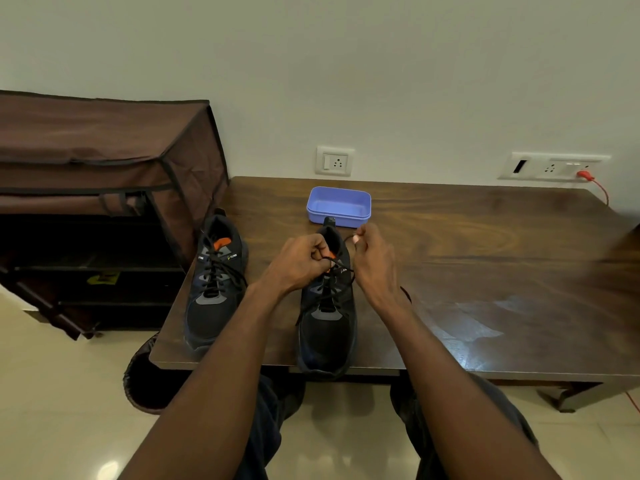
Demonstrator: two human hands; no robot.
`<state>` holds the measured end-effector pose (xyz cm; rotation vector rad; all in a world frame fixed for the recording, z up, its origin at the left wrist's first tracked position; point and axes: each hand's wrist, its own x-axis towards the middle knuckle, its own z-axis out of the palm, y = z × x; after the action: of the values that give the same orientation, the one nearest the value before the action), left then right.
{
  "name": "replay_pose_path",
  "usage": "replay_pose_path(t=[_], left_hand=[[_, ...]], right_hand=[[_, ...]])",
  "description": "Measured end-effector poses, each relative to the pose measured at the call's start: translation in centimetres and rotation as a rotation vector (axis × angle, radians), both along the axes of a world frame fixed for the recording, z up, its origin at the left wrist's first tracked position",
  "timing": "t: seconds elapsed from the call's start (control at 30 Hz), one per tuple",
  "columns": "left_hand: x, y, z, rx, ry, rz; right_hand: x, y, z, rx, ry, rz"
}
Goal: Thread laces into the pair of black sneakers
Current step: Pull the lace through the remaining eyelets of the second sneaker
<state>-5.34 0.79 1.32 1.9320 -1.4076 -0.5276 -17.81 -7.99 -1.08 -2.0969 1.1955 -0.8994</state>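
Two black sneakers were set on the dark wooden counter, toes toward the near edge. The left sneaker was seen well to the left of both hands, fully laced, its orange tongue lining showing. The right sneaker was placed directly under and between the hands, its toe reaching the near counter edge.

The left hand was curled closed in a grip at the upper eyelets of the right sneaker, a black lace pinched between thumb and fingers. The right hand was held just to the right of the same sneaker's collar, fingers curled in a closed grip; a lace strand was seen running up to its fingertips, though the exact pinch point could not be made out. More lace was trailed below the right wrist onto the counter.

A blue plastic tray was placed just beyond the hands, behind the right sneaker's heel. A brown fabric shoe rack was seen far left of the left hand, on the floor.
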Motion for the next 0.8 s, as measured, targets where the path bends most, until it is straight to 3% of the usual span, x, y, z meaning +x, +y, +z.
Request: replay_pose_path(t=[0.1, 0.33, 0.47, 0.57, 0.67, 0.8], left_hand=[[0.2, 0.0, -0.2, -0.038, -0.039, 0.063], [0.0, -0.4, -0.5, -0.072, -0.066, 0.104], [0.1, -0.8, -0.8, 0.059, -0.09, 0.096], [0.3, -0.8, -0.6, 0.16, 0.022, 0.084], [0.4, -0.8, -0.2, 0.195, 0.247, 0.093], [0.3, -0.9, 0.0, 0.195, 0.469, 0.191]], right_hand=[[0.5, 0.5, -0.4, 0.019, 0.05, -0.045], [1.2, 0.9, -0.3, 0.182, 0.211, 0.202], [1.4, 0.9, -0.8, 0.175, 0.202, 0.142], [1.5, 1.3, -1.0, 0.125, 0.115, 0.087], [1.2, 1.6, -0.8, 0.132, 0.054, 0.096], [0.9, 2.0, -0.4, 0.256, 0.001, 0.202]])
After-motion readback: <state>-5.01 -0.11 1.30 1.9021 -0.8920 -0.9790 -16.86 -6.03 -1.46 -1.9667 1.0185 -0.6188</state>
